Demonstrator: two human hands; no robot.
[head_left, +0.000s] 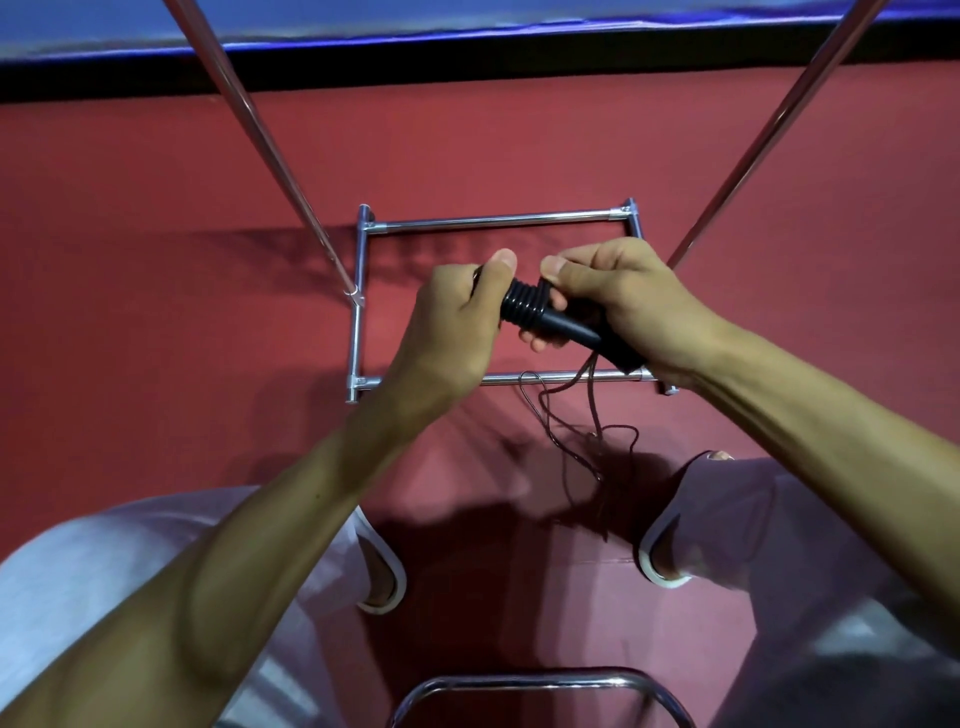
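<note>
A black tube-shaped piece (545, 314) with a ribbed middle section is held in the air between both hands. My left hand (452, 322) grips its left end, thumb on top. My right hand (623, 306) grips its smooth right part, thumb near the ribs. Thin dark cords (587, 415) hang in loops from the piece's right end down toward the floor. Part of the piece is hidden inside both fists.
A rectangular chrome tube frame (358, 312) lies on the red floor (156, 312) under my hands. Two chrome rods (270, 140) (769, 140) slant up from it. My knees in light trousers sit on either side; a chrome chair rail (540, 680) is at the bottom.
</note>
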